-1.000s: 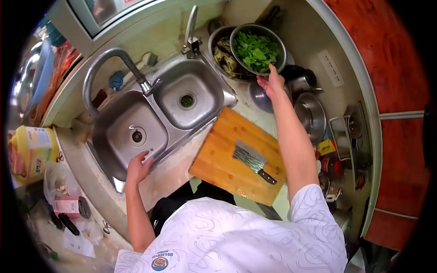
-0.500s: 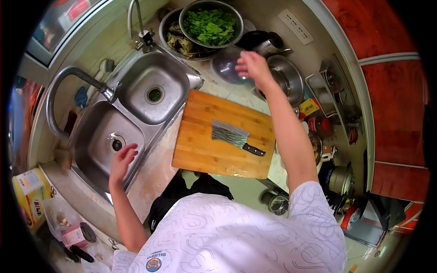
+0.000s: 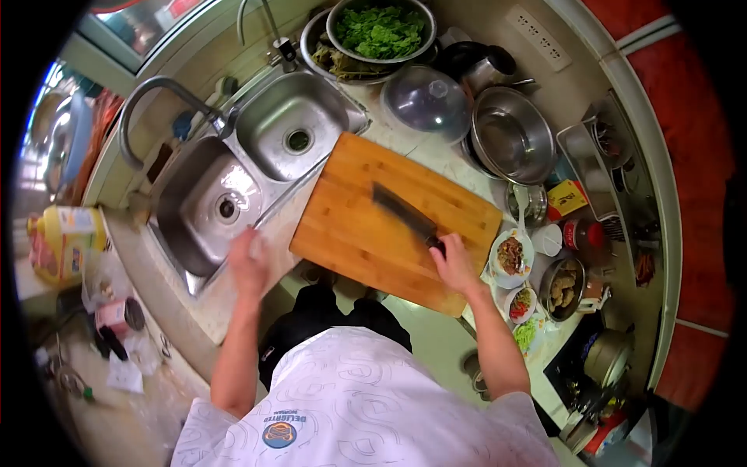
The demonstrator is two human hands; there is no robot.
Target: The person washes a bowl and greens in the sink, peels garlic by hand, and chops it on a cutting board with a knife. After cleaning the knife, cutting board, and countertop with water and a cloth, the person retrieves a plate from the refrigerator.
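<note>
My right hand [image 3: 455,261] is closed around the handle of a cleaver [image 3: 403,212], whose dark blade tilts up over the wooden cutting board [image 3: 342,226]. My left hand [image 3: 249,257] is blurred by motion beside the sink's front edge, and its fingers cannot be made out. The board lies on the counter to the right of the double sink [image 3: 194,253]. At the back, a metal bowl of green leaves [image 3: 380,33] rests on a larger bowl [image 3: 317,54].
A clear lid [image 3: 426,100] and a steel pot [image 3: 513,136] stand behind the board. On its right are a plate of chopped food [image 3: 510,257], small bowls and a red-lidded jar [image 3: 583,235]. A curved faucet [image 3: 159,82] arches over the sink; a yellow jug [image 3: 66,244] stands far left.
My right hand has come down from the leaf bowl to the board and taken hold of the cleaver, which is now lifted and turned. The camera view has shifted too.
</note>
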